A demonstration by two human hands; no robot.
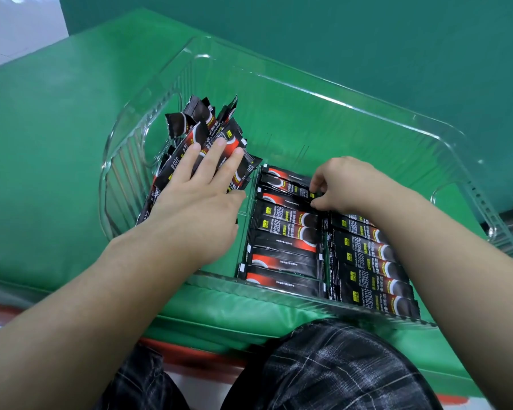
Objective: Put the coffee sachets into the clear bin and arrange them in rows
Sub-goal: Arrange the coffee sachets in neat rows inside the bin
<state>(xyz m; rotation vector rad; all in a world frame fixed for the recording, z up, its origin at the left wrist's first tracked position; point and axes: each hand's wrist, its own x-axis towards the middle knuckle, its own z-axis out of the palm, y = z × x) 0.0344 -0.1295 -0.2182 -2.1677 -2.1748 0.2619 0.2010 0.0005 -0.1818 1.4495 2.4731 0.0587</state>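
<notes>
Two rows of coffee sachets (285, 232) are laid flat in the clear bin (323, 99), which is set on the green worktop (42, 143). A loose heap of sachets (202, 134) is left against the bin's left wall.

Left hand (199, 196): fingers straight, spread, pressed flat on the heap; nothing gripped. Right hand (347, 184): fingers curled, one sachet end (301, 189) pinched at the far end of the left row.

Step in hand, as judged: the pinched sachet is being squared. It is best set parallel to its neighbours, ends level, touching the one before, not overlapping.

Count: left row about nine sachets visible; right row about six, its far part hidden under the right forearm. The heap cannot be counted, perhaps ten or more.
</notes>
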